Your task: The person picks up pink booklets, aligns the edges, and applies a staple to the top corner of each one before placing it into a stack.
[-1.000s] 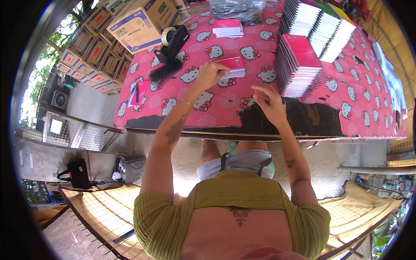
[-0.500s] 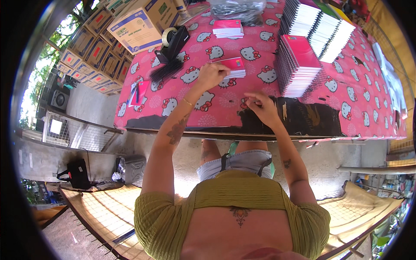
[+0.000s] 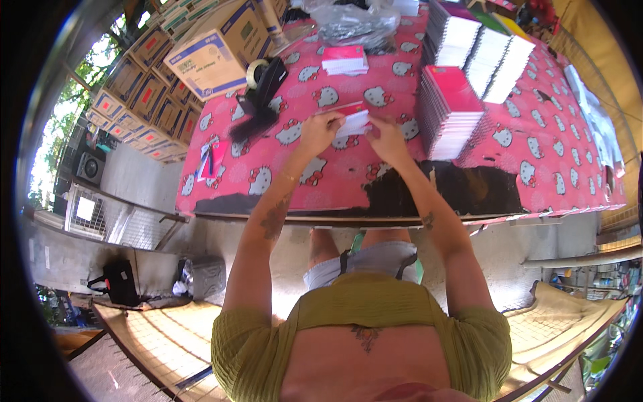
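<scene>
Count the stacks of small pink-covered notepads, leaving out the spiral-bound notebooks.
2. One near stack is between the left hand and right hand; one far stack sits in front of the plastic bag. More may be hidden behind the spiral-bound notebooks.

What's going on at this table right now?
A person's left hand pinches the left side of a small pink-covered paper stack, white pages showing. The right hand is at its right edge; whether it grips is unclear. Another small pink stack lies farther back, a taller pile of spiral notebooks stands to the right, and a tape dispenser sits left.
</scene>
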Available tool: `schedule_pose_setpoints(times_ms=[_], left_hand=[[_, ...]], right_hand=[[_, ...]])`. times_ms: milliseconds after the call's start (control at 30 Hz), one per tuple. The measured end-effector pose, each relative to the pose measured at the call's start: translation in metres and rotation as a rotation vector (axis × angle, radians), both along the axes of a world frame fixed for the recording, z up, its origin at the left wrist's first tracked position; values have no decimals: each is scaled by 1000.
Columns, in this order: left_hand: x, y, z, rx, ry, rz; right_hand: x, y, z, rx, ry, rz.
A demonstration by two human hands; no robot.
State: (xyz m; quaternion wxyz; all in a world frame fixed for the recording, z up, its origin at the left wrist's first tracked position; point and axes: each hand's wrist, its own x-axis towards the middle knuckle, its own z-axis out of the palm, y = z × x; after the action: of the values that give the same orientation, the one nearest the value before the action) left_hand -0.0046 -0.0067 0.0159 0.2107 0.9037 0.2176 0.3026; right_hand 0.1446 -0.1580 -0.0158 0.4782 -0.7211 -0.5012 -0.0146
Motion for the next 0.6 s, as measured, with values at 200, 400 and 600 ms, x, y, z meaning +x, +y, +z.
schedule_pose_setpoints(times_ms=[200, 400, 600], left_hand=[[5, -1, 6, -129, -75, 17], [-2, -16, 16, 260, -103, -13], [-24, -70, 62, 415, 79, -204]], right_hand=[[11, 22, 7, 37, 596, 172], [4, 19, 24, 239, 933, 287], [-22, -60, 38, 270, 436, 325]])
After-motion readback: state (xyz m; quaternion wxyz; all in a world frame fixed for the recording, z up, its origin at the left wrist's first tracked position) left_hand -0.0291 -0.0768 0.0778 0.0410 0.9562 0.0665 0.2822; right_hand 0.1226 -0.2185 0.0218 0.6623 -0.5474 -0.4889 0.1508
